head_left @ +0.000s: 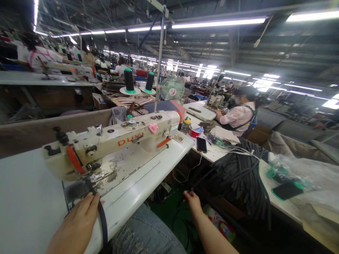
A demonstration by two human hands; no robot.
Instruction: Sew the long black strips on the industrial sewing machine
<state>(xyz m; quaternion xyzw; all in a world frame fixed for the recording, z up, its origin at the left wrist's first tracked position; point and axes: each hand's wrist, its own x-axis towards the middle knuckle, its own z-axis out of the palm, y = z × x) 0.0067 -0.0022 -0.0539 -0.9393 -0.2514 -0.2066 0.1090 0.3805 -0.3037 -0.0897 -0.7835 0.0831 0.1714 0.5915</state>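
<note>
A left hand (75, 222) closes its grip around a dark strap (102, 221) at the sewing machine (112, 135), near the tabletop (23, 197) edge; in the gap beyond, the right hand (193, 201) curls, its hold unclear.

Narrow dark strap (103, 224), curved, on white tabletop (137, 183)

Orange letters (121, 142) reading "DUK" stand on the industrial sewing machine (107, 141). The character after them is partly hidden.
</note>
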